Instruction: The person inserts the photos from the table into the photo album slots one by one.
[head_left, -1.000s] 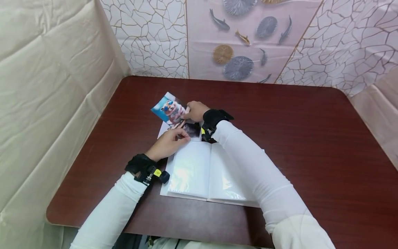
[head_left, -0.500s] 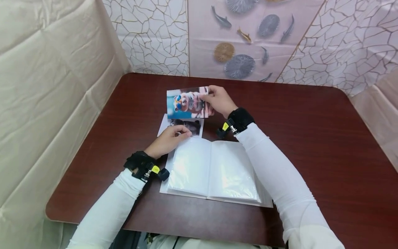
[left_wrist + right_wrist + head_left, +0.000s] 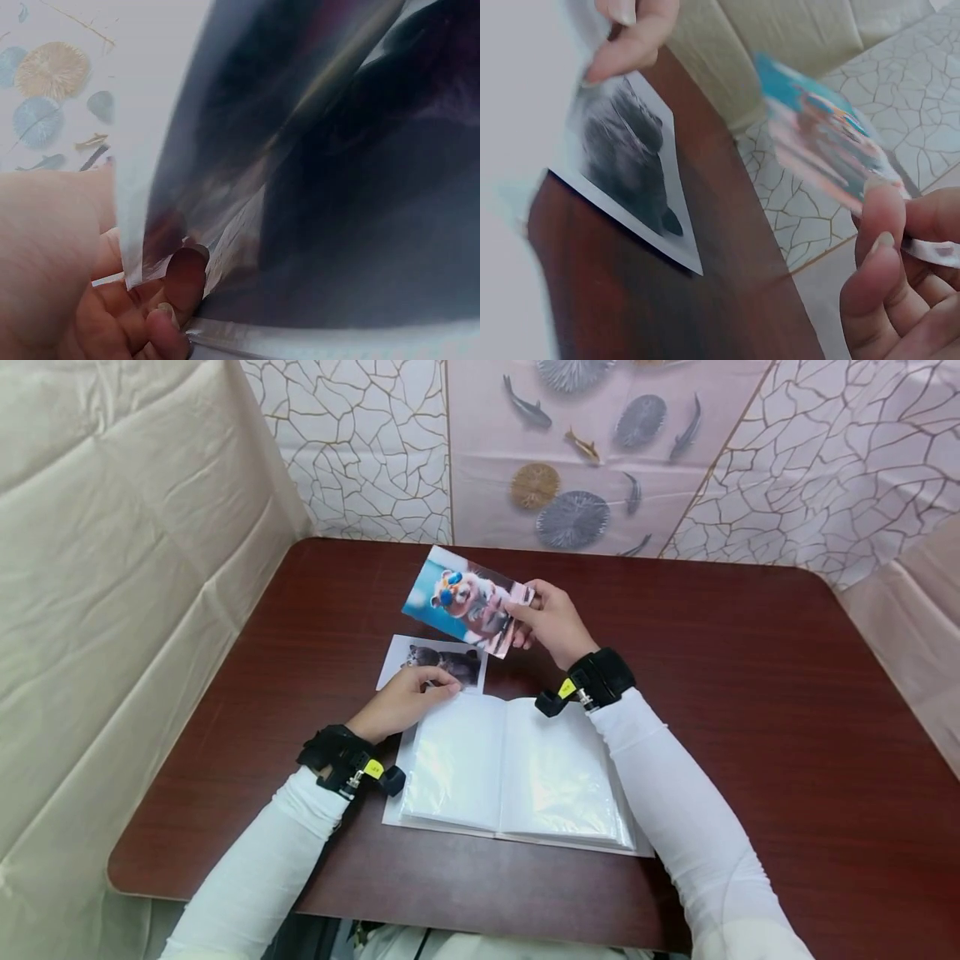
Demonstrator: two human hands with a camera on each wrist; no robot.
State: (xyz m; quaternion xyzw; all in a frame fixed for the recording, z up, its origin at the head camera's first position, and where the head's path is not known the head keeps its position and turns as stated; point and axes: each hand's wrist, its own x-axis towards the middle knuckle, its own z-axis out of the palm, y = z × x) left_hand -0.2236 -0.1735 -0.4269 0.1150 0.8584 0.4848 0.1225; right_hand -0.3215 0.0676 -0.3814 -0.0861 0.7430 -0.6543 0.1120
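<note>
My right hand [image 3: 557,622] pinches one end of a glossy photo [image 3: 468,597] of a pink bear in blue glasses, held up beyond the album and tilted. My left hand [image 3: 405,703] is at the top left corner of the open photo album [image 3: 558,768], pinching the edge of a clear plastic sleeve [image 3: 240,225] between thumb and fingertips. Beneath and beyond that hand shows a grey, white-bordered picture of a furry animal [image 3: 457,664], partly hidden by the fingers. The album lies flat with whitish clear pockets on both pages.
The dark red-brown table [image 3: 750,710] carries the album near its front edge. A cream cloth [image 3: 135,610] hangs along the left side, and a patterned wall covering [image 3: 555,460] stands behind the far edge.
The bear photo has come away from above the grey picture, rising and moving right with my right hand, turning as it goes. My left hand has stayed nearly in place.
</note>
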